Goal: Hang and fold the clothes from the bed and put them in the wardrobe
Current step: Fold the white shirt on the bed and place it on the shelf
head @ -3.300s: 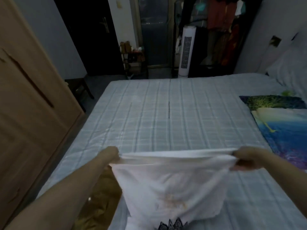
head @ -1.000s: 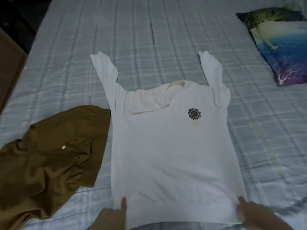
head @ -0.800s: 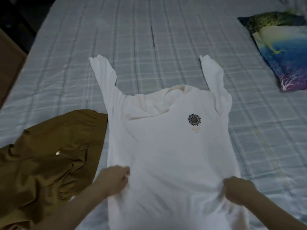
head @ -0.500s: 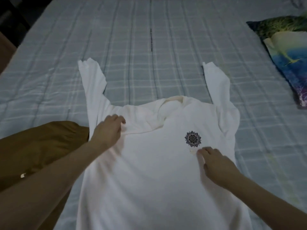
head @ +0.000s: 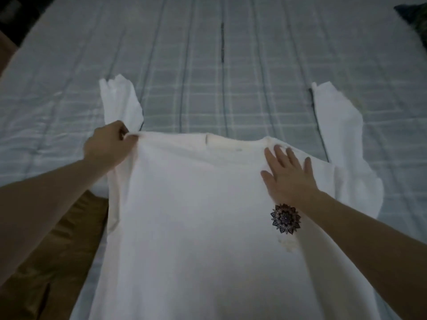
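A white long-sleeved shirt (head: 208,227) lies spread face-up on the bed (head: 208,65), which is covered in a pale grey-blue checked quilt, with both sleeves pointing away toward the far side. The left hand (head: 108,144) pinches the shirt's left shoulder seam between curled fingers and thumb, lifting that edge slightly off the quilt. The right hand (head: 288,176) lies flat on the chest near the collar (head: 231,144), fingers straight and spread, pressing the cloth down just above a small dark mandala print (head: 285,218).

Half a second ago the left hand rested lower, on the fabric below the shoulder, and the right hand sat beside the print; both have since moved up toward the neckline, and the collar, which was bunched and folded over, now lies nearly straight across. The view has also closed in, so the pillow at the right has almost left the frame; a dark corner at the upper right may be its edge.

A brown garment (head: 57,262) lies crumpled beside the shirt at the left, partly under the left forearm.
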`<act>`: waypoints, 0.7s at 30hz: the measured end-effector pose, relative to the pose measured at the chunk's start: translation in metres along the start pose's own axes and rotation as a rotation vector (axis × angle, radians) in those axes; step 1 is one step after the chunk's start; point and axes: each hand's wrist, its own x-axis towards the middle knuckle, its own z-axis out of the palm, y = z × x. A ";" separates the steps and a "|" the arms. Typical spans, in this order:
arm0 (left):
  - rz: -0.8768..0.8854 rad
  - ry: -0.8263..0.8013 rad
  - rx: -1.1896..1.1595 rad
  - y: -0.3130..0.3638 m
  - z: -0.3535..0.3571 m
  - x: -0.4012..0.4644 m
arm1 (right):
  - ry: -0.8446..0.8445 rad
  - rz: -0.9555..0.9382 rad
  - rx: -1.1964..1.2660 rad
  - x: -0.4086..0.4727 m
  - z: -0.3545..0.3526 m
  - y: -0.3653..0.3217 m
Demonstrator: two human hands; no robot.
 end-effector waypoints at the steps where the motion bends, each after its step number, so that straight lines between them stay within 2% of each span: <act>1: -0.037 -0.036 0.071 -0.001 0.004 0.003 | 0.002 0.023 0.008 0.006 0.003 0.002; 3: -0.093 -0.081 0.176 0.003 0.020 -0.001 | 0.024 0.037 0.044 0.011 0.009 0.004; 5: -0.030 0.018 0.209 0.016 0.038 -0.013 | 0.004 0.017 0.088 0.013 0.013 0.008; 7: 0.262 0.138 0.179 0.044 0.051 -0.033 | -0.028 -0.037 0.114 0.012 0.011 0.017; 8: 0.448 0.134 0.136 0.064 0.057 -0.046 | -0.039 -0.065 0.140 0.011 0.008 0.023; 10: 0.749 0.035 0.040 0.110 0.073 -0.077 | -0.055 -0.099 0.309 0.007 0.001 0.033; 11: 0.826 -0.021 -0.019 0.135 0.083 -0.094 | -0.049 -0.105 0.439 0.005 -0.002 0.035; 13: 0.837 -0.119 -0.127 0.185 0.108 -0.126 | 0.049 -0.092 0.673 0.002 -0.008 0.042; 14: 0.792 -0.158 -0.154 0.210 0.121 -0.139 | 0.145 -0.079 0.705 0.001 -0.011 0.049; 17: 0.598 -0.257 -0.108 0.270 0.163 -0.163 | 0.404 0.026 0.490 0.002 -0.015 0.092; 19: 0.569 -0.224 0.016 0.286 0.187 -0.170 | 0.446 0.205 0.431 0.004 -0.016 0.132; 21: 0.571 -0.160 0.127 0.287 0.198 -0.174 | 0.469 0.335 0.507 0.009 -0.019 0.165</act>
